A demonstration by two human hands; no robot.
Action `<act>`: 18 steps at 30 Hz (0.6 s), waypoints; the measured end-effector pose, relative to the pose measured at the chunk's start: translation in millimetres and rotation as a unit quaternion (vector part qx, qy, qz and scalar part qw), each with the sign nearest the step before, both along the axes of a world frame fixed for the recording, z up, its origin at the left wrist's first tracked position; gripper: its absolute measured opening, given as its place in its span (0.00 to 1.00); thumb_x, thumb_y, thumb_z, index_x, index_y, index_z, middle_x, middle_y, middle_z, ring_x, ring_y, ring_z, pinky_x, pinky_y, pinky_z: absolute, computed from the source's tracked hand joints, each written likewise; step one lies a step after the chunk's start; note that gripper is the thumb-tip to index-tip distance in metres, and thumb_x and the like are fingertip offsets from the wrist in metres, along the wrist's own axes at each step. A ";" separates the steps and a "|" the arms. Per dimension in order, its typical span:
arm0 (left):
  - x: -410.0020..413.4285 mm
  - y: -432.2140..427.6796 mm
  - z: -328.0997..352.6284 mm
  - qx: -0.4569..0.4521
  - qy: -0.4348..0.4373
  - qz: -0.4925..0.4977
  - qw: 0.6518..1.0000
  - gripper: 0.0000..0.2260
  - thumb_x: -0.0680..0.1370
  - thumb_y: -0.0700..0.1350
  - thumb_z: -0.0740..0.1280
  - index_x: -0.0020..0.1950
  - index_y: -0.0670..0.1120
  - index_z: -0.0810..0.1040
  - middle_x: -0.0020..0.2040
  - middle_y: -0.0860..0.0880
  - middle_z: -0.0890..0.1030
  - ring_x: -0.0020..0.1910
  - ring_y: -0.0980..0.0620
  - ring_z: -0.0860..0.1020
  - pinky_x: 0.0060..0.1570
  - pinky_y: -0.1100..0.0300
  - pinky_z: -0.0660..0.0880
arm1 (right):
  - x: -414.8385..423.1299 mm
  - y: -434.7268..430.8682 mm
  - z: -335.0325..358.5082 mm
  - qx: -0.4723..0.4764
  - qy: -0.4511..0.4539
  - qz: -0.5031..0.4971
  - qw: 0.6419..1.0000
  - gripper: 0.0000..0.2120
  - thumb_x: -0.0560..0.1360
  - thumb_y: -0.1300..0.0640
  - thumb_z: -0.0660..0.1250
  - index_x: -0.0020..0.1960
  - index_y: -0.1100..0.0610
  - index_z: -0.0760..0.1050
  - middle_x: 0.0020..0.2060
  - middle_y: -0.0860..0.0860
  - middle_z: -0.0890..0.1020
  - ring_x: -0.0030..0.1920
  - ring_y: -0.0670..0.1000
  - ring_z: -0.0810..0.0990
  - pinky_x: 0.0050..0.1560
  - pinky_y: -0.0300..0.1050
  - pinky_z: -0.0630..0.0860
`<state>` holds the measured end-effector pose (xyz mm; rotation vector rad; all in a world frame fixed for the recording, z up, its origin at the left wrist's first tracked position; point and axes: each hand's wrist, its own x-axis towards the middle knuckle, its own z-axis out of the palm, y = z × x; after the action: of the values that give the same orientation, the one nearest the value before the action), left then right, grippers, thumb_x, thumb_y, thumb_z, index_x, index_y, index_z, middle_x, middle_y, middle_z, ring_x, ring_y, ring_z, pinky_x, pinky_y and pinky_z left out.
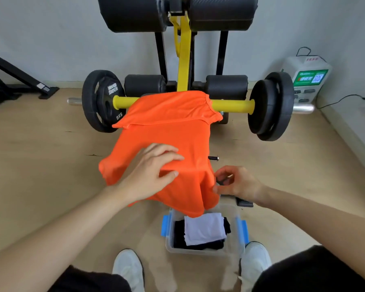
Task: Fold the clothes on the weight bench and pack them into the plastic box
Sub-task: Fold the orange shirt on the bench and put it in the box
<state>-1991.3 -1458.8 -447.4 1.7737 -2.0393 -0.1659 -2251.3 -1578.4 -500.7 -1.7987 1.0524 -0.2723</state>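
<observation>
Knees (316, 270) are cropped; orange shirt (177, 133) covers seat of weight bench (184, 60).

Bright, even light; soft shadows on the floor (51, 161); wide-angle bowing toward three and nine o'clock; detail slightly soft.

- A small gym room.
- At 12 o'clock a weight bench (184, 60): yellow frame, black roller pads (135, 13), plates (102, 101) marked 5KG.
- Another black equipment frame (19, 79) at 10 o'clock.
</observation>
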 end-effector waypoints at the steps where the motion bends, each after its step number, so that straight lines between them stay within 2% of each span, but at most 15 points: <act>1: -0.1 -0.2 -0.4 -0.003 -0.004 0.001 1.000 0.16 0.75 0.56 0.66 0.62 0.57 0.80 0.64 0.58 0.77 0.64 0.54 0.72 0.64 0.50 0.71 | -1.4 1.7 -6.9 -0.007 0.008 0.005 1.000 0.16 0.65 0.56 0.82 0.51 0.54 0.81 0.44 0.52 0.82 0.37 0.42 0.77 0.44 0.40 0.78; 3: -1.0 -1.7 0.2 -0.014 -0.007 0.005 1.000 0.15 0.75 0.56 0.66 0.61 0.57 0.81 0.64 0.58 0.77 0.63 0.53 0.73 0.63 0.48 0.71 | -1.8 5.7 -17.3 -0.019 0.017 0.014 1.000 0.17 0.64 0.54 0.82 0.50 0.52 0.81 0.41 0.49 0.81 0.38 0.45 0.76 0.48 0.48 0.78; 6: -4.7 -3.8 0.7 -0.028 -0.014 0.014 0.999 0.15 0.75 0.55 0.68 0.60 0.56 0.81 0.62 0.57 0.78 0.62 0.52 0.74 0.61 0.45 0.72 | 2.1 8.9 -25.3 -0.049 0.014 0.006 0.999 0.13 0.65 0.53 0.81 0.46 0.52 0.82 0.38 0.48 0.79 0.37 0.45 0.75 0.44 0.47 0.76; 9: -9.0 -4.8 -1.1 -0.046 -0.016 0.024 0.999 0.14 0.73 0.53 0.68 0.58 0.55 0.82 0.61 0.56 0.79 0.60 0.50 0.76 0.59 0.45 0.72 | 4.9 6.7 -25.9 -0.047 0.018 0.014 0.999 0.04 0.70 0.59 0.77 0.41 0.58 0.82 0.33 0.46 0.81 0.32 0.41 0.75 0.39 0.40 0.73; 12: -14.3 -4.3 -2.5 -0.066 -0.020 0.036 0.997 0.13 0.73 0.51 0.68 0.57 0.53 0.82 0.59 0.55 0.79 0.59 0.49 0.76 0.57 0.45 0.73 | 2.6 0.0 -10.2 -0.019 0.036 0.056 0.998 0.07 0.72 0.63 0.74 0.36 0.57 0.80 0.26 0.41 0.76 0.28 0.39 0.72 0.34 0.31 0.67; 15: -21.4 -4.3 -3.3 -0.093 -0.029 0.027 0.995 0.13 0.73 0.48 0.69 0.56 0.51 0.83 0.58 0.54 0.80 0.58 0.48 0.77 0.55 0.46 0.73 | -1.7 -9.4 15.1 -0.023 0.044 0.084 0.995 0.10 0.73 0.62 0.74 0.36 0.54 0.77 0.26 0.41 0.76 0.27 0.39 0.72 0.33 0.31 0.68; 16: -25.0 -4.4 -3.2 -0.103 -0.037 0.016 0.994 0.12 0.73 0.47 0.70 0.56 0.50 0.83 0.57 0.54 0.81 0.57 0.48 0.77 0.53 0.47 0.73 | -3.9 -12.9 23.3 -0.017 0.029 0.083 0.996 0.08 0.73 0.63 0.74 0.37 0.56 0.78 0.27 0.42 0.77 0.28 0.40 0.73 0.34 0.31 0.69; 18: -33.6 -4.4 -1.7 -0.128 -0.042 -0.008 0.991 0.11 0.73 0.46 0.71 0.55 0.50 0.83 0.54 0.54 0.81 0.54 0.48 0.78 0.52 0.49 0.72 | -7.2 -17.1 37.9 -0.002 -0.009 0.066 0.998 0.04 0.72 0.63 0.75 0.42 0.62 0.80 0.32 0.50 0.82 0.32 0.44 0.77 0.37 0.36 0.74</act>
<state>-2024.9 -1463.2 -449.1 1.6302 -2.0301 0.1629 -2258.4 -1595.5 -462.8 -1.8569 0.9165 -0.2104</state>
